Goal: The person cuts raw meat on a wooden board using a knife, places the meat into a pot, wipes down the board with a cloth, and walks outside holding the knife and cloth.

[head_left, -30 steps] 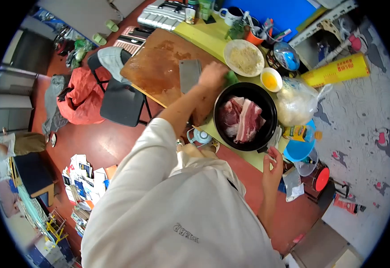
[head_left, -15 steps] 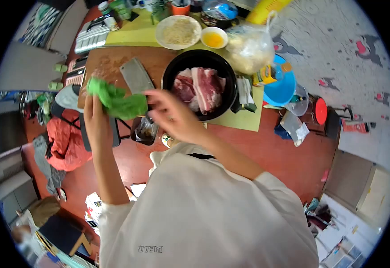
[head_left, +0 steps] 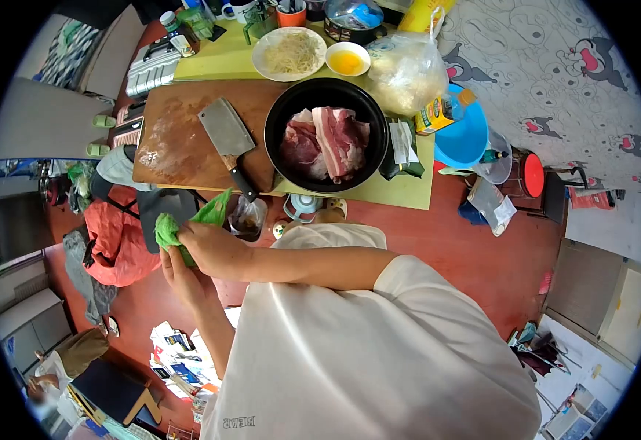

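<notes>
Both hands are closed on a bunched green cloth [head_left: 166,231], to the left of my body and just off the table's front edge. My left hand [head_left: 186,280] grips it from below. Across the top of it lies my right hand [head_left: 216,251], and a loose corner of cloth sticks out beyond the fingers. Nearest to them on the table is a wooden cutting board [head_left: 170,121] with wet smears. A cleaver [head_left: 228,130] rests on the board, its black handle overhanging the front edge. Right of the board, a black pan [head_left: 270,139] holds raw slabs of meat [head_left: 342,143].
Behind the pan stand a plate of pale shreds [head_left: 291,55], a bowl of beaten egg [head_left: 346,62] and a filled plastic bag [head_left: 408,73]. A blue basin [head_left: 463,139] is to the right. Below the board are a dark stool [head_left: 166,209] and a small bin [head_left: 247,220].
The green cloth has moved down and toward me, off the board. My right hand has crossed left and taken hold of it beside my left hand.
</notes>
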`<state>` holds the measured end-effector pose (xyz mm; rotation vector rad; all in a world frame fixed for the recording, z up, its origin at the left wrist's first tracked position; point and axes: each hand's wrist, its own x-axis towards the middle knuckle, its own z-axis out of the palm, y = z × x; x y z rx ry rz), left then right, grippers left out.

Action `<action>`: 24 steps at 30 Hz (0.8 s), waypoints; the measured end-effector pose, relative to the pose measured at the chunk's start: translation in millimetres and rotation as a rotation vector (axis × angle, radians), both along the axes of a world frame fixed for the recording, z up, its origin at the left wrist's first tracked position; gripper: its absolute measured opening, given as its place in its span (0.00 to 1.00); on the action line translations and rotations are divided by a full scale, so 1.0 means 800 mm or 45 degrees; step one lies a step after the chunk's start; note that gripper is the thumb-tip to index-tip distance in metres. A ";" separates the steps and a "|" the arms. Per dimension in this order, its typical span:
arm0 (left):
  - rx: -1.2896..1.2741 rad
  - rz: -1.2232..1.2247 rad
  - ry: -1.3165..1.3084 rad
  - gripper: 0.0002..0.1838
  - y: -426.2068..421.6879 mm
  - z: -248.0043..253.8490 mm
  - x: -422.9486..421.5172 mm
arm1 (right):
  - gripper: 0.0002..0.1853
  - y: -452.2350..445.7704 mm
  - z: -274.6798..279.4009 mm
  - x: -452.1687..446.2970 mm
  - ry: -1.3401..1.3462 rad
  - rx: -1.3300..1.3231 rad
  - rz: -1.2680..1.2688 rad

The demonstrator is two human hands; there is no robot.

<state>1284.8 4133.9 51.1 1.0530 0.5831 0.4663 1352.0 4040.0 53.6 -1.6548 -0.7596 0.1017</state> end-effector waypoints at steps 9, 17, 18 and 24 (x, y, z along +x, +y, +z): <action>-0.031 0.082 0.105 0.17 0.033 -0.023 -0.002 | 0.07 -0.036 0.026 0.038 0.492 -0.188 -0.094; -0.248 -0.180 0.081 0.21 -0.016 -0.001 0.023 | 0.34 -0.047 0.001 0.010 -0.016 -0.075 -0.009; -0.253 -0.182 0.081 0.21 -0.015 0.003 0.025 | 0.34 -0.051 -0.003 0.017 -0.016 -0.079 -0.012; -0.013 -0.403 0.185 0.17 -0.005 -0.012 0.019 | 0.25 -0.071 -0.012 0.033 0.320 -0.085 0.053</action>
